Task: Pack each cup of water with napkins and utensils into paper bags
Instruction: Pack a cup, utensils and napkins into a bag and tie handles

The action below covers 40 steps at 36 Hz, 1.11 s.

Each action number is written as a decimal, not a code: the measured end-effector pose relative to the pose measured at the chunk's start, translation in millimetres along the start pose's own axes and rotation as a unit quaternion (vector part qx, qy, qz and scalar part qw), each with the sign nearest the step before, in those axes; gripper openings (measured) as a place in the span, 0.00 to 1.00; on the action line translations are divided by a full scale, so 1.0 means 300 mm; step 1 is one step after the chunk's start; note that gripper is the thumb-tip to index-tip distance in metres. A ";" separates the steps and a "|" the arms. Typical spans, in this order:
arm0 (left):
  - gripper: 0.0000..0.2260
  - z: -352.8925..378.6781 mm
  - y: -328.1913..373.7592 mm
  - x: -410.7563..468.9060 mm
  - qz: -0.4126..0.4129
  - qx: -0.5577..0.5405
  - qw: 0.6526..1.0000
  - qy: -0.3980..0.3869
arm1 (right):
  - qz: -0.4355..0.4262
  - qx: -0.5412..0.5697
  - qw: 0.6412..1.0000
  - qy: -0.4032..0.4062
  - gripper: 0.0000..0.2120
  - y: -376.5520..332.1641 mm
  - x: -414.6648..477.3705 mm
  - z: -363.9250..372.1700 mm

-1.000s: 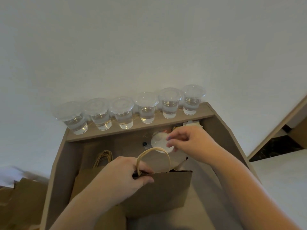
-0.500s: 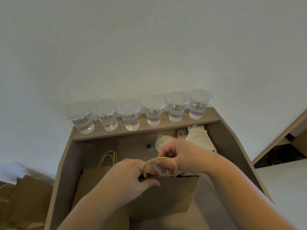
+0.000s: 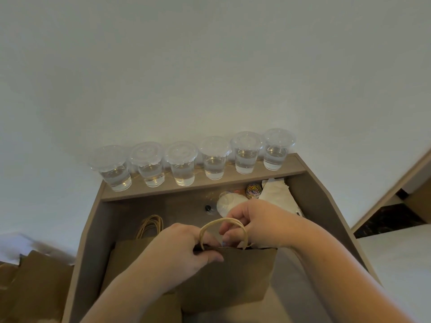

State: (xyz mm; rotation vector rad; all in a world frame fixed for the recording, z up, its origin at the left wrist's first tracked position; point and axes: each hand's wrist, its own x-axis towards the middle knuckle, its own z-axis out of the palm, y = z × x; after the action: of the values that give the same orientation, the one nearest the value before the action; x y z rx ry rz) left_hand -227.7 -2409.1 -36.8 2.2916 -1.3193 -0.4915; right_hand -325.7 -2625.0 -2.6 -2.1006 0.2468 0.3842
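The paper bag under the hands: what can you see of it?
The brown paper bag is upright, mouth up, on the desk. A pale twisted-cord handle arches over its near rim. The left hand grips that rim by the handle's base; the right hand curls its fingers at the mouth, behind the handle.

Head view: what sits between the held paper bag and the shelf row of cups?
Head view: between paper bag and cups lie a clear plastic lid, a tub of coloured clips and white napkins; the right hand partly covers them.
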 end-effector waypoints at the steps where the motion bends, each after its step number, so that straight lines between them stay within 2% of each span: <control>1: 0.09 0.001 -0.003 0.001 -0.004 -0.007 1.000 -0.001 | 0.003 -0.015 1.000 0.004 0.04 -0.002 -0.002 0.002; 4: 0.11 0.004 -0.005 0.006 -0.012 -0.012 1.000 -0.004 | -0.001 -0.043 0.999 0.006 0.02 -0.005 -0.012 0.005; 8: 0.11 0.003 -0.001 0.003 -0.014 -0.003 1.000 -0.007 | -0.036 -0.068 0.997 0.015 0.08 -0.002 -0.028 0.002; 11: 0.15 -0.001 0.004 0.001 -0.017 0.007 1.000 -0.008 | -0.048 -0.064 0.997 0.021 0.03 -0.004 -0.039 0.008; 19: 0.20 -0.006 0.017 -0.007 -0.030 0.027 0.999 -0.003 | -0.041 -0.065 0.997 0.027 0.01 -0.029 -0.047 0.024; 27: 0.19 0.005 0.011 -0.011 -0.043 0.027 0.999 -0.010 | -0.044 -0.080 0.995 0.034 0.03 -0.040 -0.040 0.023; 32: 0.09 0.009 0.009 -0.013 -0.020 0.020 1.000 0.005 | -0.017 -0.133 0.989 0.058 0.06 -0.038 -0.042 0.018; 37: 0.16 0.011 0.006 -0.011 -0.007 0.004 1.000 0.004 | -0.004 -0.186 0.980 0.072 0.03 -0.047 -0.043 0.033; 40: 0.13 0.010 0.004 -0.014 0.003 -0.002 1.000 -0.001 | -0.011 -0.211 0.974 0.078 0.04 -0.054 -0.048 0.048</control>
State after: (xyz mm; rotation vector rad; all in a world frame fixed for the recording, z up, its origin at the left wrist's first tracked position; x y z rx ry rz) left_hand -232.1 -2406.6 -38.4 2.2827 -1.3245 -0.4938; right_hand -336.2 -2603.9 8.3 -2.5544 0.2487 0.2749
